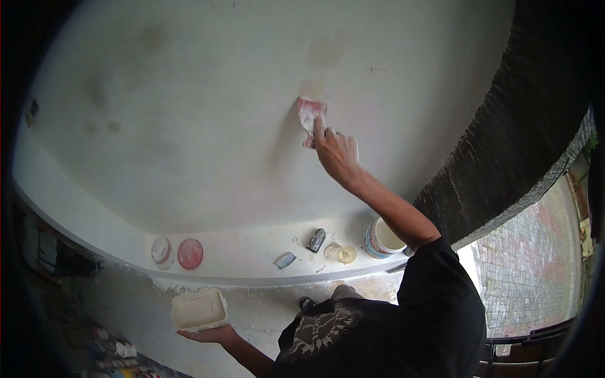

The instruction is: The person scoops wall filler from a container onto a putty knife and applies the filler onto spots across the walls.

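High on the pale wall (208, 151), my right hand (338, 153) grips a red putty scraper (311, 112) smeared with white, its forefinger stretched along the tool. The scraper's wide edge meets the wall at a beige damp-looking patch (311, 88). Low on the left, my left hand (211, 334) supports a shallow rectangular cream tub (222, 301) from beneath. A pale, paste-like layer fills the tub's inside. Most of my left fingers are hidden under it.
A ledge below the wall carries a red round lid (190, 253), a white round container (162, 252), a blue piece (285, 260), a dark block (316, 240), a yellowish cup (345, 254) and a bucket (377, 242). Dark rough stone (491, 132) borders the right. Several cans (125, 349) stand lower left.
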A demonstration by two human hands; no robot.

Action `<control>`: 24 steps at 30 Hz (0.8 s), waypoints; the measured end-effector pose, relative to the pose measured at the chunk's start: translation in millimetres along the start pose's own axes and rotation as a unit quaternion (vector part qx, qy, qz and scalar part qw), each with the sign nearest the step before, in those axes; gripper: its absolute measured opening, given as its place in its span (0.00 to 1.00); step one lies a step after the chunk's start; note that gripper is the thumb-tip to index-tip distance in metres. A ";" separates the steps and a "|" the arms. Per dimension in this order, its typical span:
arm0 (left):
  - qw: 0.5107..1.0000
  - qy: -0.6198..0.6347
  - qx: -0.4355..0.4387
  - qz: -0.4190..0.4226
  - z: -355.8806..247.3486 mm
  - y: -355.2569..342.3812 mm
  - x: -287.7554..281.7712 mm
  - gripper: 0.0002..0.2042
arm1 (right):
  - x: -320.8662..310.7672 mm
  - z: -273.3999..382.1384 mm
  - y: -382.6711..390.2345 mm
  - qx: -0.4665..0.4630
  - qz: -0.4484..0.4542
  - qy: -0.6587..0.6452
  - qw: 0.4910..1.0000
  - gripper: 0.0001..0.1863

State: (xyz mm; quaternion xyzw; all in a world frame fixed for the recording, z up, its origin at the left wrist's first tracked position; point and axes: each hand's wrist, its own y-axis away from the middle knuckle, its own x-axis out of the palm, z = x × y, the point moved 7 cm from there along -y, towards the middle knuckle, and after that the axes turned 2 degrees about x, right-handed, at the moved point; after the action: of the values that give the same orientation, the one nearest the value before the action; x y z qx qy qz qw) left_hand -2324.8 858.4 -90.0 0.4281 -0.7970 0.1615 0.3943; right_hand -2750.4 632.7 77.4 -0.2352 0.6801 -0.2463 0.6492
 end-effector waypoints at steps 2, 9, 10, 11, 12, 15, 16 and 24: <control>1.000 -0.004 -0.005 0.003 -1.0 1.6 0.0 0.33 | 4.6 -0.7 9.0 -0.006 0.025 -0.028 0.999 0.28; 1.000 -0.008 0.002 0.009 -4.5 -6.0 -6.8 0.33 | -20.2 -10.8 -9.0 -0.002 -0.103 0.077 0.992 0.32; 1.000 -0.015 0.002 -0.002 -5.4 -3.2 -3.5 0.33 | 5.3 -8.7 -5.1 -0.004 -0.073 0.123 0.990 0.33; 1.000 -0.020 0.001 -0.015 -5.4 -1.8 -1.7 0.33 | 21.3 -6.5 0.1 -0.001 -0.072 0.126 0.989 0.33; 1.000 -0.020 0.000 -0.015 -4.2 -4.2 -5.5 0.33 | 37.8 -0.9 5.7 -0.008 -0.024 0.108 0.994 0.33; 0.999 -0.019 0.025 0.014 -9.0 -10.1 -10.6 0.33 | 49.9 17.3 33.4 -0.011 0.096 0.028 0.995 0.33; 1.000 -0.022 0.014 0.003 -9.8 -5.6 -7.5 0.33 | 50.8 23.0 40.4 -0.004 0.168 -0.030 0.985 0.33; 0.999 -0.032 0.010 0.001 -12.0 -10.5 -17.8 0.33 | -54.5 -16.2 -21.9 0.036 -0.079 -0.046 0.995 0.30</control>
State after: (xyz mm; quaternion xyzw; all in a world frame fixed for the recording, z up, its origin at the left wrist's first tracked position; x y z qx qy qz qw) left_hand -2304.6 869.3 -96.8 0.4359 -0.8079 0.1564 0.3644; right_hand -2764.1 651.2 133.8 -0.2758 0.6196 -0.3101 0.6663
